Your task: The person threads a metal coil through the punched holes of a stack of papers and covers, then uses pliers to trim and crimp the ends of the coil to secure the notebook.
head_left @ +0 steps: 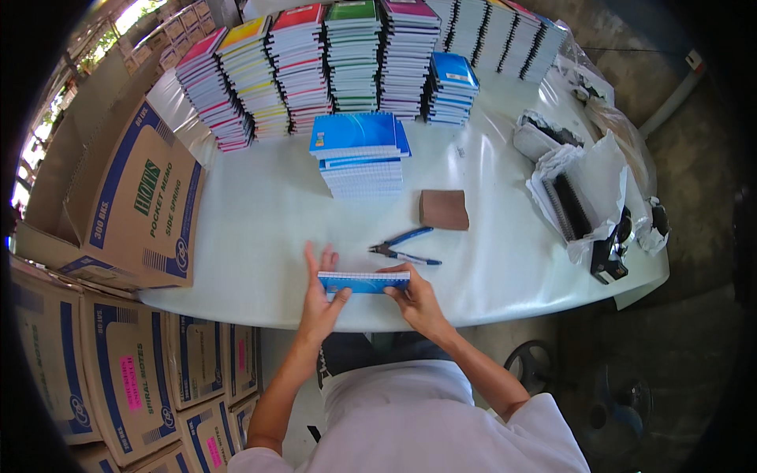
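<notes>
Near the table's front edge, both hands hold a small blue-covered notebook [363, 283], its edge with a row of small holes facing up. My left hand [319, 306] grips its left end, thumb on the cover and some fingers stretched out behind. At the right end, my right hand [415, 299] pinches the notebook between thumb and fingers. Just beyond lie blue-handled pliers [402, 248], jaws toward the left and handles spread. A brown rectangular block or pad [444, 210] sits behind them. Farther off stands a pile of blue notebooks [359, 150], the upper ones slightly askew.
Tall stacks of colored spiral notebooks [300, 75] line the table's [260, 205] far side, with a shorter blue stack [453, 87] at their right. An open carton [142, 197] stands at left above more cartons [130, 370]. Black binding coils [569, 206] in torn paper lie at right.
</notes>
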`<state>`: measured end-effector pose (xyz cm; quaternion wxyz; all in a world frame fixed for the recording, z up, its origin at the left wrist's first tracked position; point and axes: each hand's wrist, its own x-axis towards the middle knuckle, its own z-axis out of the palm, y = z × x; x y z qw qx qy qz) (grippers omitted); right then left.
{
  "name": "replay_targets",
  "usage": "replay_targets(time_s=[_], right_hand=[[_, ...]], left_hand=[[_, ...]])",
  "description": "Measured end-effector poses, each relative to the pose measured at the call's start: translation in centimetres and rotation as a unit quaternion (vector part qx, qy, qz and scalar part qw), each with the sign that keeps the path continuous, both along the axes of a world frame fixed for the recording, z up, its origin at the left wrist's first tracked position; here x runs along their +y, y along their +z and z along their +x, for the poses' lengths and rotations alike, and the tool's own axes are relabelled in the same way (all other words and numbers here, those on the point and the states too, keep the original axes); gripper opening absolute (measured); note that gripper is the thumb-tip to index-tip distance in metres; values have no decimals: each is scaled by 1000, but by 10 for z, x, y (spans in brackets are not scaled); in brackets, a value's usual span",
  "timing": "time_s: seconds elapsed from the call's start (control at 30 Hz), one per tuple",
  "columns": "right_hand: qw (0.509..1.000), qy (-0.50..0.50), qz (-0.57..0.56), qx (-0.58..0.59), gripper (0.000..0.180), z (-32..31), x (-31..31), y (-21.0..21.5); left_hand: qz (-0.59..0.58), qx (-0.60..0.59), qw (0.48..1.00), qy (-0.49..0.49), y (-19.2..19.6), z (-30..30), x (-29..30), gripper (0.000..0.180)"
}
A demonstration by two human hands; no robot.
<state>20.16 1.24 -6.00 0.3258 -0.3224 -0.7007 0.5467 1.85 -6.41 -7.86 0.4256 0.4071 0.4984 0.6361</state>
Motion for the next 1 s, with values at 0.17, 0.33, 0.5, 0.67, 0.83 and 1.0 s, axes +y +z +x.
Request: replay_targets(time_s=[0.17,0.33,0.5,0.67,0.83,1.0], right_hand=[[999,-27,-4,-41,24,5,-1,-10],[983,19,178,-26,33,34,23,9],[828,-384,348,-213,26,184,202,8],[661,-394,381,-512,21,251,269,-14],[705,-346,436,-439,10,244,274,0],[723,-289,515,-359,5,233,258,42]], left_hand=[[77,432,892,105,52,7,12,97],[22,730,681,-56,58,35,37,67],[14,676,730,-100,66,41,35,57],[14,649,753,-103,69,41,41,60],[31,653,751,-92,65,33,37,60],[23,663,742,-95,62,33,41,58]])
